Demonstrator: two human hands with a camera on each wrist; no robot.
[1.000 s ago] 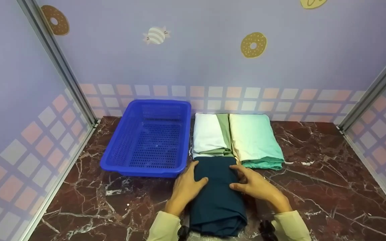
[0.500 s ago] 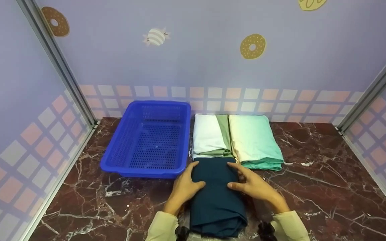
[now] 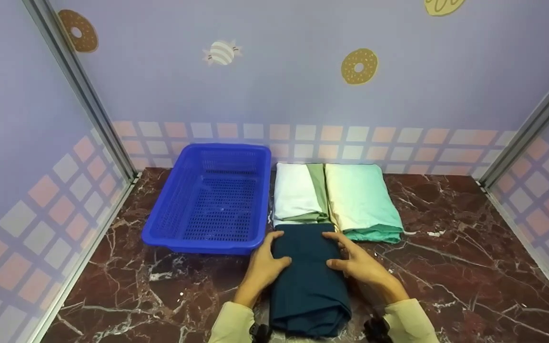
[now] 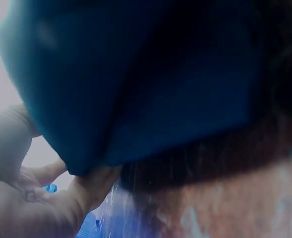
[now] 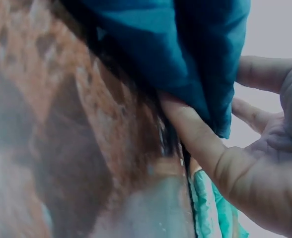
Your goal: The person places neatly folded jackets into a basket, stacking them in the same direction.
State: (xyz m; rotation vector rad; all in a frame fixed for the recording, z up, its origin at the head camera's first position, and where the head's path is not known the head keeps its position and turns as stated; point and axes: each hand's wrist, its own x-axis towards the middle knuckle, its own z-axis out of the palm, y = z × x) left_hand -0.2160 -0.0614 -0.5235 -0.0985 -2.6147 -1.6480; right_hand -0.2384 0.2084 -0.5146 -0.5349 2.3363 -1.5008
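A folded dark blue cloth lies lengthwise on the marble-patterned table, between my two hands. My left hand grips its left edge near the far end, thumb on top. On the opposite edge my right hand holds it the same way. In the left wrist view, fingers of the left hand reach under the hanging edge of the cloth. The right wrist view shows a finger of the right hand tucked beneath the cloth. The cloth's far end meets a folded white and olive cloth.
A blue perforated plastic basket, with nothing in it, stands left of the cloths. A folded pale green cloth lies at the back, right of the white one. Patterned wall panels enclose the table at the back and sides.
Both hands keep their places along the cloth's edges. The cloth's far left edge has shifted very slightly left since a second ago; otherwise little differs.
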